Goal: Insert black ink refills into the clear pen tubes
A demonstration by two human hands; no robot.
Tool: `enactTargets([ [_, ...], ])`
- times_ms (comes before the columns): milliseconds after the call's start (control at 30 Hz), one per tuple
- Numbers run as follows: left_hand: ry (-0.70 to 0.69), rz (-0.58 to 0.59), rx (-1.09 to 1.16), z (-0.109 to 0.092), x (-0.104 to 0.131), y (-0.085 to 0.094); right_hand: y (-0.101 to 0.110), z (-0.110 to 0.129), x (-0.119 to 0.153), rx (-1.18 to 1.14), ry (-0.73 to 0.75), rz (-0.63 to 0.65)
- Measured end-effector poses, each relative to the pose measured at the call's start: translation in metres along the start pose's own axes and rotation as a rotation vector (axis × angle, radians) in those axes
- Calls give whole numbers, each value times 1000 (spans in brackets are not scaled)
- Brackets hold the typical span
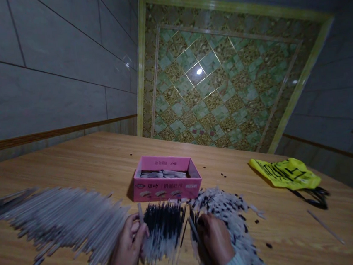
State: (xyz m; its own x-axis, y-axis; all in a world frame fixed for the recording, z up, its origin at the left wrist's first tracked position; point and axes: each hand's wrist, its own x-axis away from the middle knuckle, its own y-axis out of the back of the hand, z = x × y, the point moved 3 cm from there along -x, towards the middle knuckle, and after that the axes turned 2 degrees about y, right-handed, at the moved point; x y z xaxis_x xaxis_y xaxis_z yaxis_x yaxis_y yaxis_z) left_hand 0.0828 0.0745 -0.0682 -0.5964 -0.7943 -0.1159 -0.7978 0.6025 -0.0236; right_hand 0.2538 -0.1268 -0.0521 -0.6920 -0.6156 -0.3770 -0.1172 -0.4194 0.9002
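My left hand point(131, 241) is closed on a thin pale stick point(140, 213), held upright between thumb and fingers. At the right, my right hand point(214, 235) has its fingers pressed together among dark thin sticks; a pale stick point(196, 232) lies beside it, and what the fingertips hold is hidden. Between the hands lies a bundle of black-and-clear sticks point(164, 229). A large pile of translucent sticks point(69, 218) spreads on the left. Small white and black pieces point(238, 226) are heaped by my right hand.
An open pink box point(166, 189) with white pieces inside stands behind the bundle. A yellow bag point(285, 174) with black straps lies at the right of the wooden table point(104, 156). One loose stick point(326, 227) and small black bits lie around. Dark sticks lie far left.
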Motion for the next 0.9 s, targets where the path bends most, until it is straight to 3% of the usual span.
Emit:
enactTargets([
  [100, 106, 152, 151, 6, -2, -10, 1, -3, -1, 21, 20, 5],
  [300, 128, 87, 298, 6, -1, -11, -6, 6, 5, -99, 13, -22],
  [500, 250, 50, 576, -16, -9, -45, -13, 24, 7, -147, 55, -80],
  [600, 264, 79, 681, -16, -17, -59, -14, 28, 6, -182, 129, -55],
  [767, 235, 57, 666, 7, -23, -54, -16, 30, 6, -183, 368, 40],
  [900, 241, 72, 646, 18, -29, -47, -16, 30, 7, -146, 417, 109],
])
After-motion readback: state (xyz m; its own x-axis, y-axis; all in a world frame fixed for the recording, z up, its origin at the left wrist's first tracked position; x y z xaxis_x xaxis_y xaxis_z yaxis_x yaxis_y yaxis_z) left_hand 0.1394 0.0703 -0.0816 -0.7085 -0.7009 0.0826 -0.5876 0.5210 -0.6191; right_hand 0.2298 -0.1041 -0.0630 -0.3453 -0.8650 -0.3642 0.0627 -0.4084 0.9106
